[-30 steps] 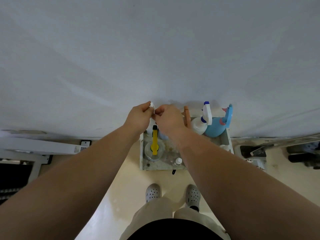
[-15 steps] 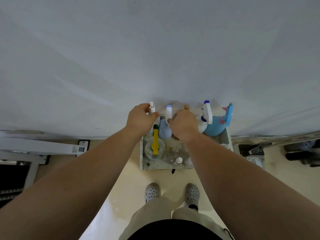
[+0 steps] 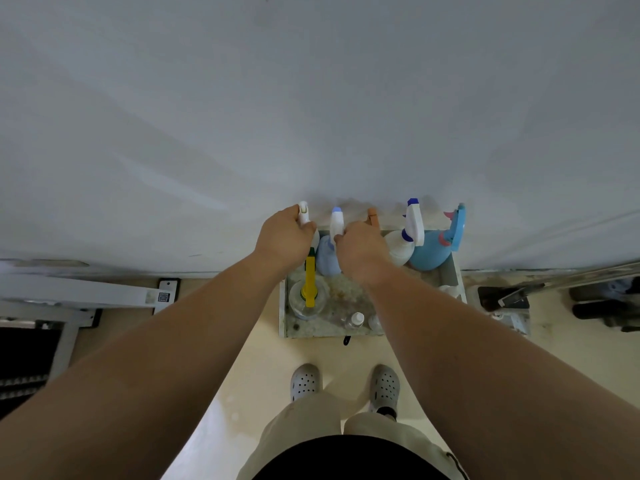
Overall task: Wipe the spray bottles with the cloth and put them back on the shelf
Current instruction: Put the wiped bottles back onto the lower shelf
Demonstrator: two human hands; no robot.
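Where hands (image 3: 362, 249) cover bottles (image 3: 328, 254), grip unclear.

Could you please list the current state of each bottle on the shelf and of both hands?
White-nozzle spray bottle: upright, gripped at the head by the left hand.
Pale blue spray bottle: upright, right hand closed on its trigger head.
White spray bottle with blue nozzle: upright, untouched.
Bright blue spray bottle: upright, untouched.
Yellow-headed clear bottle: standing at the shelf front, untouched.
Small white-capped bottle: standing, untouched.
Cloth: not visible.
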